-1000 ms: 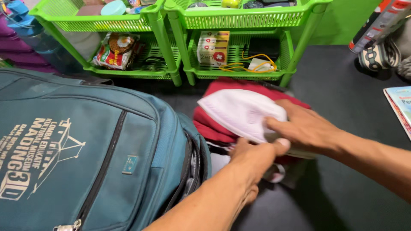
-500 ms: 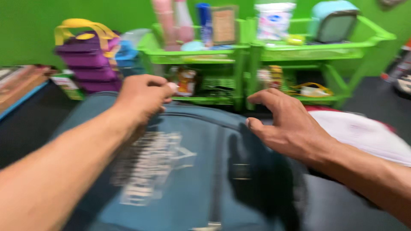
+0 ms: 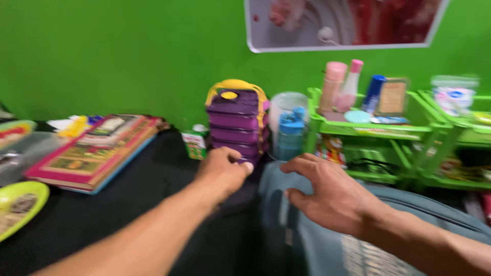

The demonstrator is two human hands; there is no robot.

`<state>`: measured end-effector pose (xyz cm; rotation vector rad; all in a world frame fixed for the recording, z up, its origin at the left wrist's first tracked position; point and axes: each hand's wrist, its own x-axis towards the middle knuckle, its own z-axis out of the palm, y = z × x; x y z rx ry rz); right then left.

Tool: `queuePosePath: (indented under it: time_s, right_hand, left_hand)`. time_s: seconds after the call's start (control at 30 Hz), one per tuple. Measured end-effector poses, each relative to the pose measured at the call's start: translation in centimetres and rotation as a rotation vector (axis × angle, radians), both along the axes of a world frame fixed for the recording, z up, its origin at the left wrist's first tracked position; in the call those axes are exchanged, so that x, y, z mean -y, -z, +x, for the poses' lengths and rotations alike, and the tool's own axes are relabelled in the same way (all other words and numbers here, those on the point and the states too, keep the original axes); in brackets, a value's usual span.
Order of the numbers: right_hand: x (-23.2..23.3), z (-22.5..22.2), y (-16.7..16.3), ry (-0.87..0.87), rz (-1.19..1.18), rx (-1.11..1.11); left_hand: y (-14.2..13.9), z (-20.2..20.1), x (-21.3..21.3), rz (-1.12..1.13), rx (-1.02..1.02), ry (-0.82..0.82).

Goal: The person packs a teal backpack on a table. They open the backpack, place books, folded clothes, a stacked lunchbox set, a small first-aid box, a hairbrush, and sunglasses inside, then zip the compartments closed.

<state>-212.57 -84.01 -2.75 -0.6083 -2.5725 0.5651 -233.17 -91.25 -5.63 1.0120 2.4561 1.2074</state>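
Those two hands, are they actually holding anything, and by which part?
Nothing is held. The right hand rests spread on the top of the teal backpack; the left hand hangs loosely curled in front of the purple stacked lunch box, gripping nothing.

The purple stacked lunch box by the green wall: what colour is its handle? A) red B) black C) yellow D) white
C: the purple stacked lunch box has a yellow handle arching over its lid, just beyond the left hand.
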Motion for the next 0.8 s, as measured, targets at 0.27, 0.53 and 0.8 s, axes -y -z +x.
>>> queuePosePath:
  time_s: [0.27,0.53,0.8]
  right_hand:
    - [0.3,-6.7,3.3,0.055,-0.042,0.002]
    - [-2.7,-14.7,5.6,0.412,-0.356,-0.180]
    - [-10.3,-19.9,4.0,0.603,-0.897,-0.362]
  left_hand:
    - [1.4,-6.5,-0.6,-0.018,-0.036,0.122]
    - [1.7,-15.1,-2.7,0.058,-0.022,0.279]
    - [0.5,-20.6,-10.0,0.266,0.895,0.384]
